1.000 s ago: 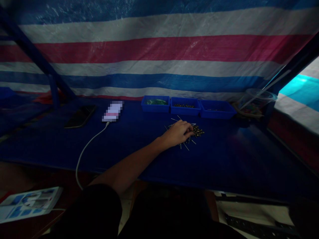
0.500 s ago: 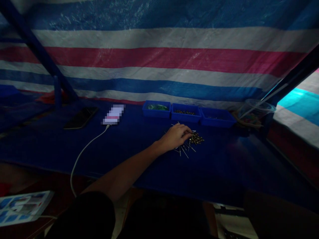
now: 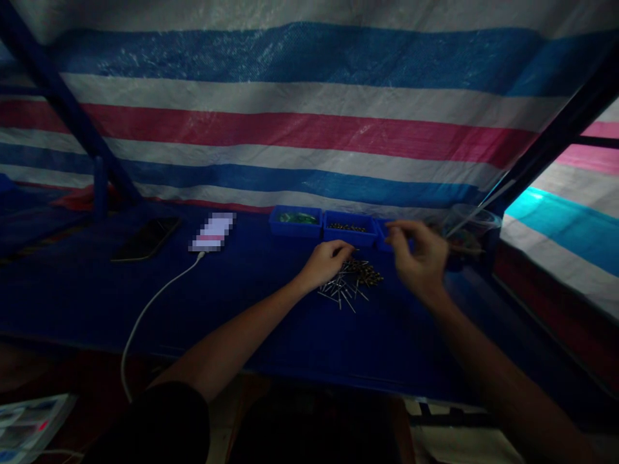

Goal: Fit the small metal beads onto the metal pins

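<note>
My left hand (image 3: 325,264) reaches over a loose pile on the blue table, its thumb and fingers pinched together at the pile's far edge. Whatever lies in that pinch is too small to make out. Thin silver pins (image 3: 341,290) are spread in front of the hand, and small brass-coloured pieces (image 3: 370,275) are heaped on the pile's right side. My right hand (image 3: 423,258) is raised to the right of the pile, fingers curled and thumb drawn in toward the index finger. It partly covers the rightmost blue tray (image 3: 383,237); any small thing in its fingertips cannot be seen.
Along the back stand a blue tray (image 3: 296,230) with green contents and another blue tray (image 3: 349,236) holding brass pieces. A clear tub (image 3: 471,219) is behind my right hand. To the left lie a lit phone (image 3: 213,232) on a white cable (image 3: 149,303) and a dark phone (image 3: 147,238).
My right hand has come into view from the right, raised beside the pile. My left hand stays at the pile, its pinch now at the far edge. The view has shifted slightly.
</note>
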Demonstrator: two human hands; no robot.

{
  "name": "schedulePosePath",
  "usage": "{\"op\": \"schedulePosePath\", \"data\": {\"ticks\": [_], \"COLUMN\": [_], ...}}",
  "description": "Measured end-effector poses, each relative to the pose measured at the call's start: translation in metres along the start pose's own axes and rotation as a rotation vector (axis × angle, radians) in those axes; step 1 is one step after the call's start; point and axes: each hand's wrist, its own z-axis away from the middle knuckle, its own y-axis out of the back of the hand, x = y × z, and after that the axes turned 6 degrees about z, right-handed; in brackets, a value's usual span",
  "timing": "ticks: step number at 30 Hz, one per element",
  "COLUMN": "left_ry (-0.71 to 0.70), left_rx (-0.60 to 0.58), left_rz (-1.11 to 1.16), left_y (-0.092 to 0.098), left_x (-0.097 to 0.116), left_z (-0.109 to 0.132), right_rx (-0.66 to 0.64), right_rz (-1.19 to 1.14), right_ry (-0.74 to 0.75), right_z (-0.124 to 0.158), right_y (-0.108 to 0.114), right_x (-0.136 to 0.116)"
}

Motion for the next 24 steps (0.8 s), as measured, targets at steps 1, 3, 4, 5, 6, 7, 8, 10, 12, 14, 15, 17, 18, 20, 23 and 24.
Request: {"op": "schedulePosePath", "data": {"ticks": [1,3,4,5,6,7,8,10,12,14,15,17,18,20,23,24], "left_ry": [0.003,0.011,0.018,0.025,0.032,0.034,0.033,0.025,0.019,0.017,0.015,0.012,0.012,0.013,0.026,0.033], "left_rx": [0.005,0.015,0.020,0.023,0.023,0.017,0.010,-0.003,-0.011,-0.012,-0.012,-0.009,-0.009,-0.017,-0.015,-0.005], "left_rz": [0.008,0.016,0.018,0.019,0.021,0.025,0.031,0.037,0.041,0.042,0.042,0.037,0.031,0.013,-0.002,0.010], "left_y": [0.000,-0.001,-0.002,-0.003,-0.004,-0.005,-0.006,-0.007,-0.007,-0.006,-0.006,-0.005,-0.005,-0.005,-0.006,-0.006], "left_x": [-0.001,-0.003,-0.004,-0.004,-0.004,-0.004,-0.004,-0.004,-0.004,-0.004,-0.005,-0.006,-0.007,-0.008,-0.009,-0.010], "left_z": [0.000,-0.001,-0.001,0.000,0.000,0.001,0.001,0.001,0.001,0.001,0.000,0.000,0.000,0.000,0.000,0.000], "right_rx": [-0.026,-0.097,-0.118,-0.111,-0.069,-0.014,0.033,0.061,-0.010,-0.130,-0.182,-0.238,-0.249,-0.271,-0.328,-0.322], "right_rz": [0.010,0.023,0.019,0.009,-0.002,-0.009,-0.012,0.000,0.021,0.036,0.041,0.057,0.069,0.114,0.213,0.239], "right_ry": [0.007,0.009,-0.004,-0.026,-0.056,-0.082,-0.092,-0.051,0.053,0.154,0.187,0.212,0.216,0.228,0.267,0.277], "right_z": [0.004,0.012,0.014,0.015,0.015,0.013,0.011,0.009,0.011,0.014,0.016,0.019,0.020,0.021,0.021,0.018], "right_y": [-0.009,-0.024,-0.028,-0.029,-0.029,-0.026,-0.022,-0.016,-0.013,-0.015,-0.018,-0.022,-0.024,-0.026,-0.023,-0.021], "right_x": [0.006,0.017,0.019,0.020,0.018,0.015,0.011,0.004,0.000,0.002,0.003,0.006,0.007,0.007,0.003,0.002]}}
